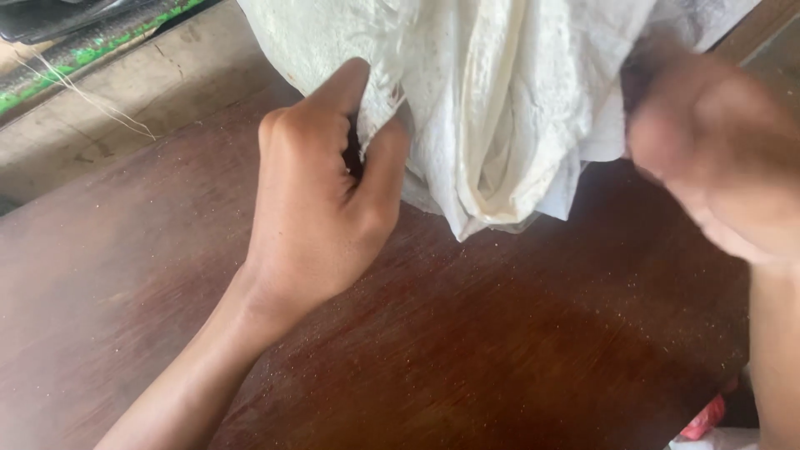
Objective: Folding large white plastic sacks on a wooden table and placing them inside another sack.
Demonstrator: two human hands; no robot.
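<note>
On the brown wooden table (467, 350) sits a big white cloth sack (492, 92). My left hand (321, 196) pinches its folded edge tight so it does not flop. My right hand (717, 154) is blurry beside the sack; I cannot tell its grip.

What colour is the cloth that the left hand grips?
Off-white, cream in the folds, with faint grey smudges: the cloth, pinched by the left hand. Head view.
</note>
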